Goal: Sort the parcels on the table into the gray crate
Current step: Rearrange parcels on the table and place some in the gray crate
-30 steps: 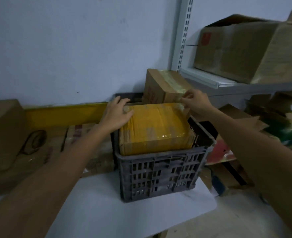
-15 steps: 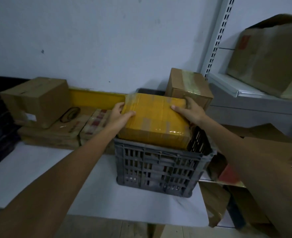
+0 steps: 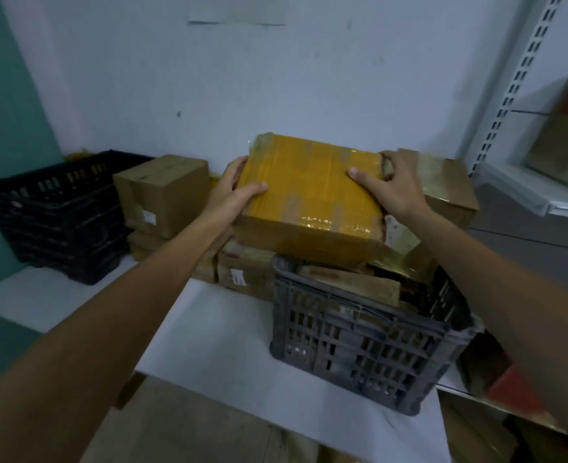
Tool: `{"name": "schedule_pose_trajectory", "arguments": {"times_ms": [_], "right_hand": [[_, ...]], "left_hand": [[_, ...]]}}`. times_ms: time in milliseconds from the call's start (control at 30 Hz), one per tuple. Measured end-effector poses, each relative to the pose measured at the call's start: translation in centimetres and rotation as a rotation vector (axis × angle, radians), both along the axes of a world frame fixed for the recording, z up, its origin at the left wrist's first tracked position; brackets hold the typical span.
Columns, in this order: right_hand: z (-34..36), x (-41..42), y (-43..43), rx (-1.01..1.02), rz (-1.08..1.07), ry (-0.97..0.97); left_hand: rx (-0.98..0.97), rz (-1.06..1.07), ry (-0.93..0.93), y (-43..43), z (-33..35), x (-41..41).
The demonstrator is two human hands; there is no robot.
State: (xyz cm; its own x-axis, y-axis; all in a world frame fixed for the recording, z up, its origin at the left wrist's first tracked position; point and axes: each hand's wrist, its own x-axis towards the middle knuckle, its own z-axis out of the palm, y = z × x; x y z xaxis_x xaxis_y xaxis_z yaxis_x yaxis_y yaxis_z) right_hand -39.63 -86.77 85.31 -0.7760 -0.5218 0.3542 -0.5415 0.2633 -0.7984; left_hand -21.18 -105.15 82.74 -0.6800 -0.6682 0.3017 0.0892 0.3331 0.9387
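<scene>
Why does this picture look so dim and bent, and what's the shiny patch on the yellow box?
Head view: weak, bluish light leaves everything murky; the wide-angle lens bows the shelf upright; the shiny patch is tape glare at the near edge of the yellow parcel; the black crate looks soft.

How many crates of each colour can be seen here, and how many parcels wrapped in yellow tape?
gray crate: 1
black crate: 1
yellow-taped parcel: 1, held above the gray crate by the left hand and the right hand
Total: 3
</scene>
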Motion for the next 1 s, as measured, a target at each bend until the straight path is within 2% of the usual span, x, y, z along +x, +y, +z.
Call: {"name": "schedule_pose_trajectory", "arguments": {"times_ms": [200, 400, 567, 667, 800, 1000], "right_hand": [[0.7, 2.7, -7.3, -0.016, 0.120, 0.060], [-0.5, 5.0, -14.7, -0.010, 0.226, 0.025], [-1.6, 6.1, -21.3, 0.018, 0.254, 0.020], [-2.1, 7.1, -25.7, 0.050, 0.265, 0.026], [-3.1, 7.9, -29.6, 0.107, 0.312, -0.012], [-3.4, 5.4, -31.8, 0.141, 0.210, -0.051]], "left_hand": [[-0.054, 0.110, -0.015, -3.8, -0.9, 5.4], [-0.071, 0.238, -0.058, -8.9, -2.8, 8.9], [-0.164, 0.090, -0.123, -13.2, -4.1, 10.8], [-0.256, 0.143, -0.201, -16.7, -5.4, 12.0], [-0.266, 0.217, -0.177, -21.5, -5.8, 12.8], [-0.233, 0.109, -0.185, -26.2, -6.5, 9.9]]}}
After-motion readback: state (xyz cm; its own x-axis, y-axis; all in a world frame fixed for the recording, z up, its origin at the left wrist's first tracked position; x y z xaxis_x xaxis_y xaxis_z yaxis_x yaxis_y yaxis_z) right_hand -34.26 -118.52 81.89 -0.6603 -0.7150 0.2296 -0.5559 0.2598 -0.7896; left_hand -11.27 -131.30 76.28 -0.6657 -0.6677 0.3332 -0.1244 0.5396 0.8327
